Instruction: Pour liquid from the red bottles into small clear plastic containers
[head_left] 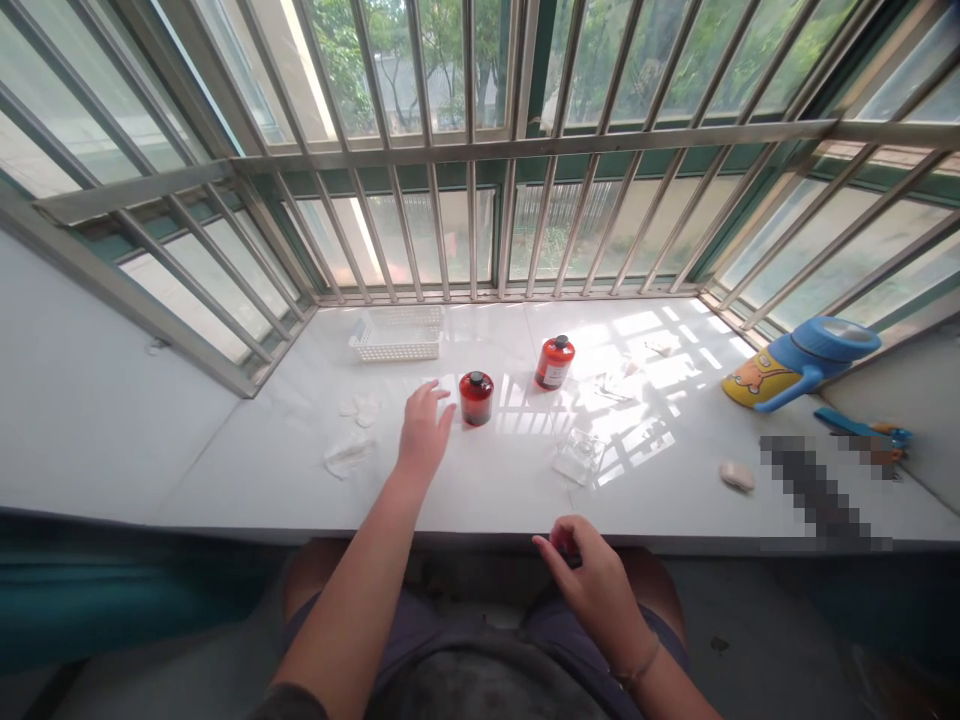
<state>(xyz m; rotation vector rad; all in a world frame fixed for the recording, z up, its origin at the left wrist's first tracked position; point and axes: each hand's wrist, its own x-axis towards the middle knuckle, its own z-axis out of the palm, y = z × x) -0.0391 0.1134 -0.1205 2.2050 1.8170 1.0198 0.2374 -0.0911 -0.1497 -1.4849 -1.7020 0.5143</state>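
Note:
My left hand (426,432) is open over the white ledge, its fingers apart. Just right of its fingertips, a small red bottle (476,402) with a black cap stands upright, with a narrow gap between them. A second red bottle (555,366), black-capped and with a white label, stands further back to the right. My right hand (592,568) is at the front edge, above my lap, with its fingers curled in. Something dark and reddish shows under those fingers, too shaded to make out. Between the right hand and the labelled bottle lies a clear plastic piece (579,457).
A white perforated basket (399,336) sits at the back left. Crumpled clear wrap (349,457) and pale scraps (362,408) lie at left. To the right are a blue and yellow flask (799,362), a pale stone-like object (736,477) and a blue strap (847,422). Metal bars line the window.

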